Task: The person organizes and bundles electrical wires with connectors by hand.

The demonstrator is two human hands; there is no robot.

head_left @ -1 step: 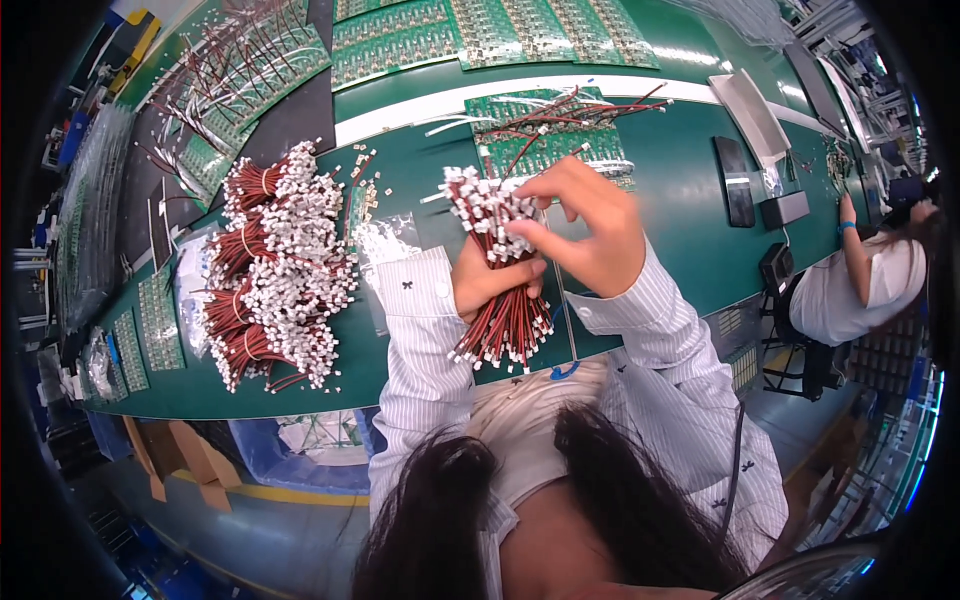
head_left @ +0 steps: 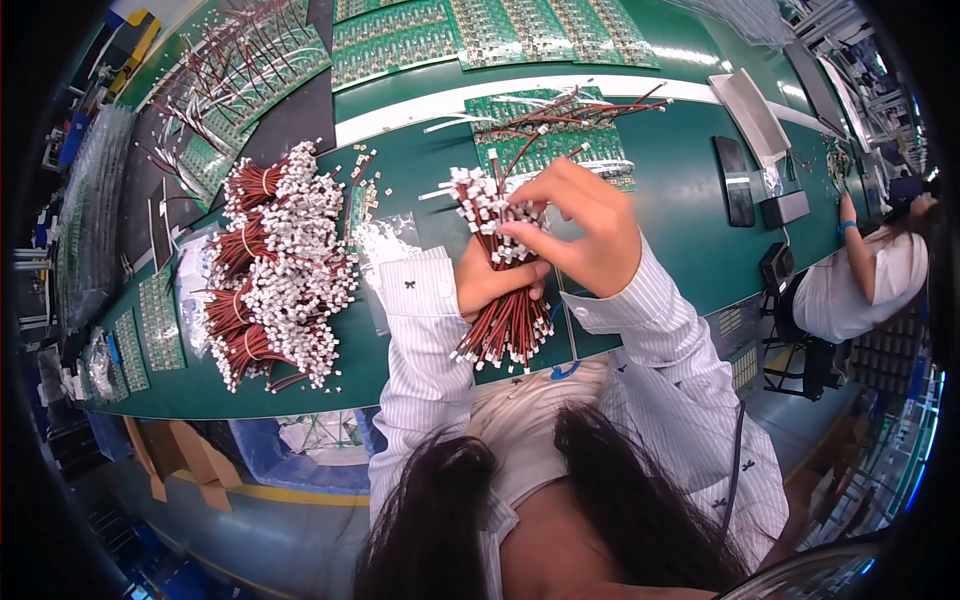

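Note:
My left hand wraps around the middle of a thick bundle of dark red wires. White plug connectors cap both ends of the bundle, and it stands roughly upright above the table's near edge. At its upper end, my right hand has thumb and fingers curled around some of the white connectors. Which wire sits between those fingertips is hard to make out. Just beyond the hands lies a green circuit board panel with loose red and white wires across it.
Several banded wire bundles lie stacked at left, beside a clear bag of small white parts. More circuit board panels line the far side. A black phone-like device and a grey tray are at right, where another person sits.
The upper end of the bundle has shifted slightly right, and my right hand has moved a little with its fingers drawn in closer. My left hand keeps its hold.

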